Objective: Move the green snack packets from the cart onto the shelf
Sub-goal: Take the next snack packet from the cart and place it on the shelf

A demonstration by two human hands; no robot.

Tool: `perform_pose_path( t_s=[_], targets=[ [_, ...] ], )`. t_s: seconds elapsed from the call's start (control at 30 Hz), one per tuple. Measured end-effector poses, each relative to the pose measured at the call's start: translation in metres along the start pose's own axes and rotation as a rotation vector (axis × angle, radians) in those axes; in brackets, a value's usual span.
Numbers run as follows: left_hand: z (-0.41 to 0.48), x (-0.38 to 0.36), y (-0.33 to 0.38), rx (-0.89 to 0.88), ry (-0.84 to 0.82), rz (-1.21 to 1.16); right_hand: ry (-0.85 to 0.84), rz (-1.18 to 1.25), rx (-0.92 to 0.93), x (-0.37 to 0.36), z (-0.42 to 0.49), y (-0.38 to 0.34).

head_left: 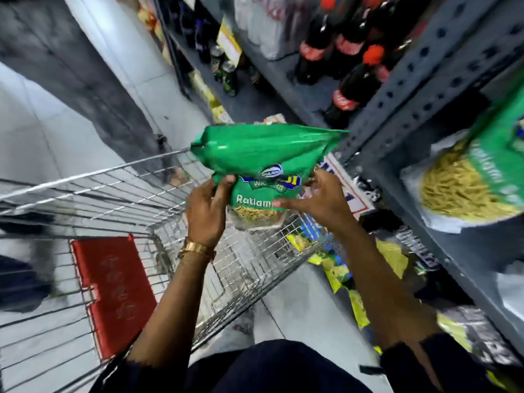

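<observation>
A green snack packet [263,163] with yellow noodles showing in its window is held up above the wire cart [119,199], between cart and shelf. My left hand [208,211], with a gold watch on the wrist, grips its left edge. My right hand [317,198] holds its right lower side with the thumb on the front. Another green packet [479,177] of the same kind lies on the grey metal shelf [425,89] at the right. The cart's basket looks bare where I can see it; its red child-seat flap [113,293] is down.
Dark cola bottles with red labels [348,89] stand on the shelf section beyond the upright. Yellow and blue packets [334,268] fill the lower shelf beside the cart. Grey tiled floor and a dark pillar [71,75] lie to the left.
</observation>
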State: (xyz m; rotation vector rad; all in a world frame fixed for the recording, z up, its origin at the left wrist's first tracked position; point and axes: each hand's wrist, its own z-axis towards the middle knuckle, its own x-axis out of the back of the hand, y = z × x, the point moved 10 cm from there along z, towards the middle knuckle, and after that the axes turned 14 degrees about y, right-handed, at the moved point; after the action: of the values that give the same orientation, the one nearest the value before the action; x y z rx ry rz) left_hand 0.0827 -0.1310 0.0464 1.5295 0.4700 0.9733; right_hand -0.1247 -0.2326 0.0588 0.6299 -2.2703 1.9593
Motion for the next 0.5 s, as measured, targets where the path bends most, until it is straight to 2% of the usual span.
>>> perform_pose_path(
  t_s=[0.13, 0.2, 0.37, 0.5],
  targets=[
    [-0.028, -0.021, 0.107, -0.346, -0.045, 0.173, 0.267, 0.172, 0.085, 0.07, -0.048, -0.023],
    [-0.049, -0.03, 0.145, -0.432, -0.056, 0.189, 0.336, 0.213, 0.091, 0.101, -0.074, -0.028],
    [-0.123, -0.066, 0.218, -0.637, -0.211, 0.047, 0.472, 0.129, 0.074, 0.185, -0.154, -0.04],
    [-0.204, -0.099, 0.252, -0.735, -0.383, -0.068, 0.706, 0.119, 0.076, 0.257, -0.236, -0.034]
  ],
)
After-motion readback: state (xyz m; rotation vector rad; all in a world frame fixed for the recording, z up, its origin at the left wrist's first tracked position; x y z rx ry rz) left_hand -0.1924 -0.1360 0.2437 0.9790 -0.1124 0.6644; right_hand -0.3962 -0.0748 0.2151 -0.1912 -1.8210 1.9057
